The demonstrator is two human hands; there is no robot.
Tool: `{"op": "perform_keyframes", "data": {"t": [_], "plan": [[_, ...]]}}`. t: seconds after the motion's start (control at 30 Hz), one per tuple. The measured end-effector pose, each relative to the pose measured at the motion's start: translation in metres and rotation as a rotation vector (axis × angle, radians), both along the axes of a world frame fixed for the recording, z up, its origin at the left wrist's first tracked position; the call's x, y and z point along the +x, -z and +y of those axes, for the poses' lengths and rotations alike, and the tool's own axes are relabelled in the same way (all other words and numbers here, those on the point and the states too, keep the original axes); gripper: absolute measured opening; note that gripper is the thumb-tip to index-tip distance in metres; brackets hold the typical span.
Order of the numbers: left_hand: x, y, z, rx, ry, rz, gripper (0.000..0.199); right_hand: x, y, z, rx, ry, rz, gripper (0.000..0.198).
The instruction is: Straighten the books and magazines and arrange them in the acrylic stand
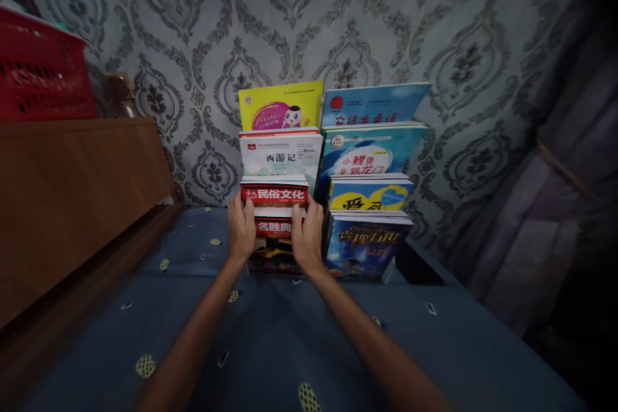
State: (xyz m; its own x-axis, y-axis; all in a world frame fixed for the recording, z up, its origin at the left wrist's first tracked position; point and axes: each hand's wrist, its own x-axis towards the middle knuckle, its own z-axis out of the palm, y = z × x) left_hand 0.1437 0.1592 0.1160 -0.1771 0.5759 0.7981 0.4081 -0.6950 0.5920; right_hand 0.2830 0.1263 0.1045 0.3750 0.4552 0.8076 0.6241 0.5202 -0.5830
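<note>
Two columns of books stand upright, one behind another, against the wall. In the left column my left hand (241, 228) grips the left edge of a red-topped book (282, 194), thumb over its front. My right hand (308, 235) grips the same book at its right edge, also thumb in front. Just before it, between my wrists, is another red-and-dark book (273, 227). Behind it rise a white book (275, 158) and a taller yellow book (255, 103). My fingers behind the edges are partly hidden.
Close on the right stands the other column: a dark blue book (367, 248), a yellow-and-blue book (347, 196), a teal book (376, 148) and a tall blue book (386, 100). A wooden cabinet (72, 193) bearing a red basket (43, 64) flanks the blue patterned cloth (270, 347). A curtain (526, 257) hangs right.
</note>
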Motion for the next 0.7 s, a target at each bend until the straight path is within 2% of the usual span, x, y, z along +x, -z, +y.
{"op": "perform_keyframes", "data": {"t": [0.13,0.37,0.53,0.7], "plan": [[0.003,0.003,0.01,0.049,-0.104,-0.018,0.057,-0.007,0.0,0.01,0.062,0.07,0.043,0.04],[0.007,0.006,0.012,0.059,-0.149,0.015,0.057,-0.009,0.003,0.016,0.064,0.09,0.096,0.034],[0.0,-0.002,0.008,0.019,-0.077,0.018,0.057,-0.004,0.0,0.015,0.066,0.046,0.098,0.032],[-0.009,-0.011,0.016,-0.041,0.027,-0.094,0.049,0.003,-0.005,0.016,0.08,0.011,0.074,0.034]]}}
